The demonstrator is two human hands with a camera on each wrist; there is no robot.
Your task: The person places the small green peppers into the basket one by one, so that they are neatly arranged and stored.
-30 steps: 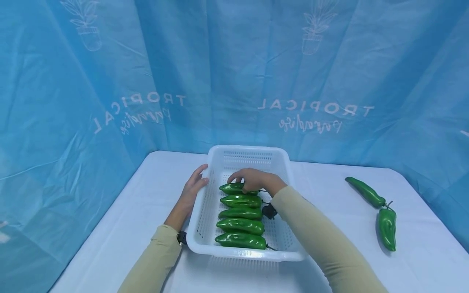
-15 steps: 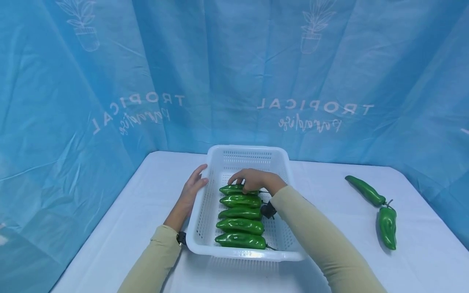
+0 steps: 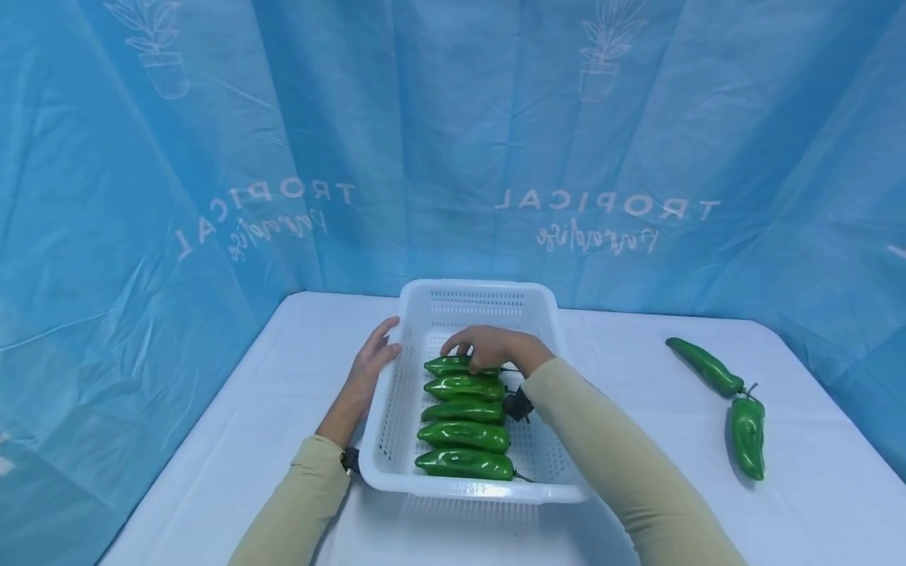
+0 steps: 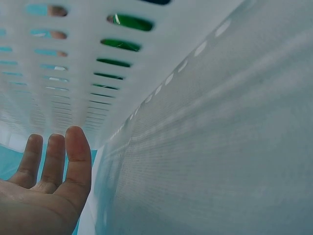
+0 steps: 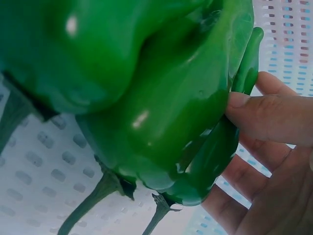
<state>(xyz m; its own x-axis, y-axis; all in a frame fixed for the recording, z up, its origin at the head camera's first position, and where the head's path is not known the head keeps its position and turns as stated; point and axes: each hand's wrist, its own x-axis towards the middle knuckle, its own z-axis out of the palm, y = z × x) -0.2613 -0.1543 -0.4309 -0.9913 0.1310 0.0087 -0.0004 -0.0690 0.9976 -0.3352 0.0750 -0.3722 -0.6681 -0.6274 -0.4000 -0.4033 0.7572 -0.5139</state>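
A white perforated plastic basket holds a row of several green peppers, lying crosswise one behind another. My right hand reaches into it and holds the farthest pepper. In the right wrist view the thumb and fingers of the right hand lie on either side of that pepper, whose stem points toward the camera. Outside the basket, my left hand rests at its left rim. The left wrist view shows that hand's fingers extended beside the slotted wall.
On the right side of the white-covered table lie two more peppers, a slanting one and an upright-lying one, stems nearly meeting. A blue printed curtain hangs behind and along both sides.
The right hand stays on the farthest pepper, which sits very slightly nearer the one in front. The left hand, basket and peppers on the right show no clear movement.
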